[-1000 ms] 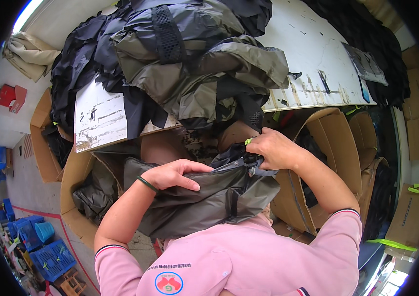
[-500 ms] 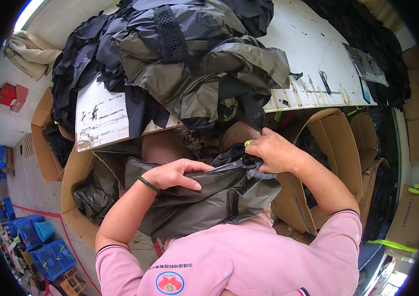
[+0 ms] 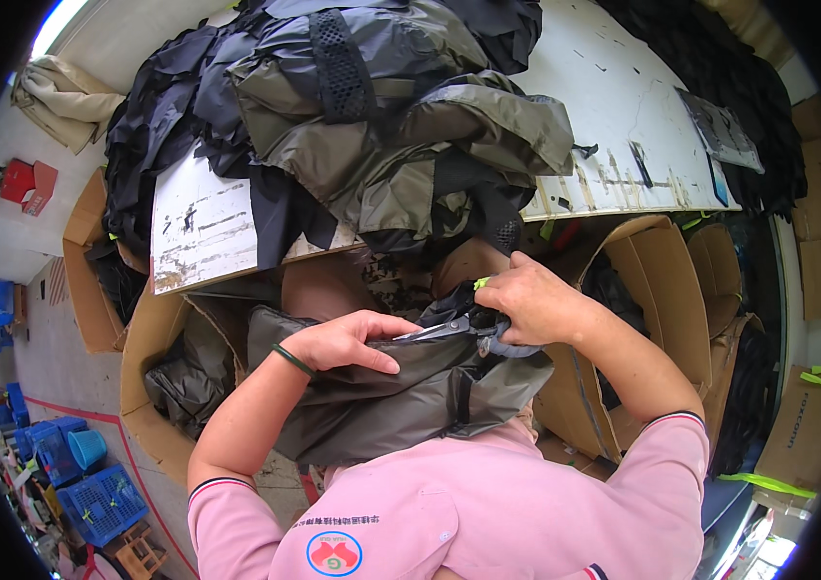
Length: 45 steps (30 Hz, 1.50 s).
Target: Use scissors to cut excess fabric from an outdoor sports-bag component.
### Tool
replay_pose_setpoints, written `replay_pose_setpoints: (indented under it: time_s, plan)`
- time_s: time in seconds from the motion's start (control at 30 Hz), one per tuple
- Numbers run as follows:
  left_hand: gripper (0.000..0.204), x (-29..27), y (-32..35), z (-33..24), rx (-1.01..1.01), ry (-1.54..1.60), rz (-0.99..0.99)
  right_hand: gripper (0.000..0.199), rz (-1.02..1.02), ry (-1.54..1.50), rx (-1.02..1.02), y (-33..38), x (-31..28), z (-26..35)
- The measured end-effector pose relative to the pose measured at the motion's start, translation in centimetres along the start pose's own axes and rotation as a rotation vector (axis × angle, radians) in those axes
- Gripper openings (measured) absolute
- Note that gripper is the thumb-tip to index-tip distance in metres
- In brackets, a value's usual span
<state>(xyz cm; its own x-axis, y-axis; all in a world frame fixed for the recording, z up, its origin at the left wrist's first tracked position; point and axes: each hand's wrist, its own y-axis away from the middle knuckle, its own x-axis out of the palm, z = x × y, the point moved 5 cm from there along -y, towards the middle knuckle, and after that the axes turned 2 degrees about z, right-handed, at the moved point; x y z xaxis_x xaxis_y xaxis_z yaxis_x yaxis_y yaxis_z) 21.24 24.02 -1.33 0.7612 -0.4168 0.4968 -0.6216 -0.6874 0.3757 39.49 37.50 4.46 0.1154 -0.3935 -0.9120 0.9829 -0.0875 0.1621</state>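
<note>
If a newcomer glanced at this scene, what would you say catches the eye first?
Probably the heap of olive and black garments piled on the white table at the top. Below it, the right hand works scissors at a grey-green garment pressed flat by the left hand.

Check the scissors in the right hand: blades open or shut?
Shut, or nearly. The scissors show as one thin metal line with no gap, held by the right hand against the olive-grey garment under the left hand.
</note>
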Motion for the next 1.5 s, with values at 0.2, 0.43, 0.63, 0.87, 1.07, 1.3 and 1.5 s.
replay_pose_setpoints:
  time_s: [0.2,0.43,0.63,0.87,1.07,1.3,1.5]
  plan:
    - [0.062,0.0,0.1,-0.2,0.01,-0.032,-0.006,0.032,0.022,0.026,0.006,0.0,0.1,-0.1]
    - [0.061,0.1,0.2,-0.2,-0.003,-0.021,-0.01,0.032,0.016,-0.005,0.015,-0.5,-0.5,0.8]
    - [0.06,0.2,0.2,-0.4,0.019,-0.069,-0.011,0.034,0.064,0.025,0.021,-0.3,0.6,0.1]
    - [0.06,0.1,0.2,-0.1,0.004,-0.057,-0.009,0.037,0.057,-0.002,0.042,-0.5,-0.6,0.6]
    - [0.059,0.2,0.2,-0.3,0.009,-0.095,-0.022,0.033,0.063,-0.001,0.013,-1.2,-0.5,1.2]
    - [0.059,0.2,0.4,-0.2,0.019,-0.099,-0.028,0.028,0.094,-0.007,0.035,-1.5,0.2,1.1]
    - [0.057,0.4,0.4,-0.5,0.017,-0.108,-0.04,0.029,0.14,-0.006,0.061,-1.3,-0.1,1.1]
